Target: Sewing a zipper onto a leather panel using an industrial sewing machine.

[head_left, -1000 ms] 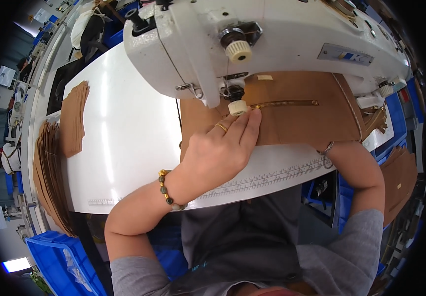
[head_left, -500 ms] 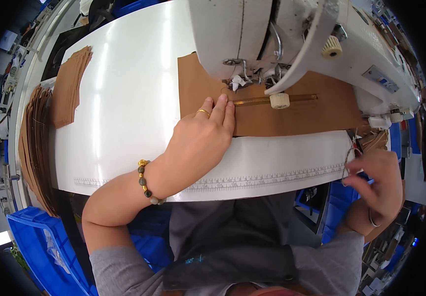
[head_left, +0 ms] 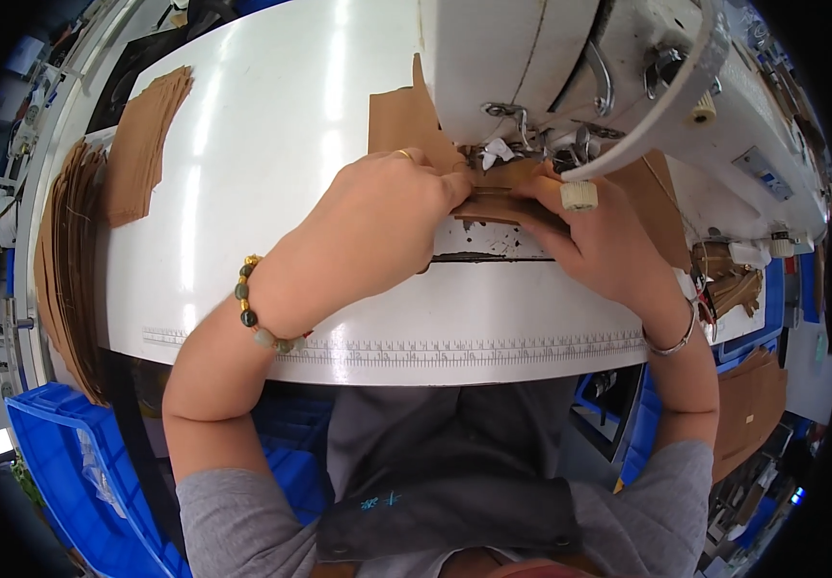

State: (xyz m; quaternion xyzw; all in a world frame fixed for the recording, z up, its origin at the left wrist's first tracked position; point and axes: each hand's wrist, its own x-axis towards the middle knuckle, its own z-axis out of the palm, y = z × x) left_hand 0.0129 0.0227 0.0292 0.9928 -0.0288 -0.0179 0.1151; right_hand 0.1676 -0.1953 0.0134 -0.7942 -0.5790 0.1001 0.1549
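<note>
The right hand [head_left: 608, 231] has just come in from the bench's right-hand side, where half a second ago it was clear of the work, and its fingers now grasp the brown piece [head_left: 396, 120], thumb on the near side. The left hand [head_left: 377, 212], which was pressing the piece flat, is now curled, its fingers apparently pinching it too, though the tips are partly hidden.

The piece lies between and beyond the two sets of fingers, under the head of the sewing machine [head_left: 493, 67]. It was flat; now its near edge bends up between the fingers, and a flap stands up beyond the left ones. With that edge lifted, a speckled metal plate [head_left: 483, 236] shows just nearer than the fingertips. The zip that was plain to see is mostly covered, so how it lies cannot be told.

In my judgement, the work has turned from one-handed holding to two-handed folding or shaping beside the needle area. Well left of the fingers, a brown stack [head_left: 151, 144] rests on the bench [head_left: 271, 193].
</note>
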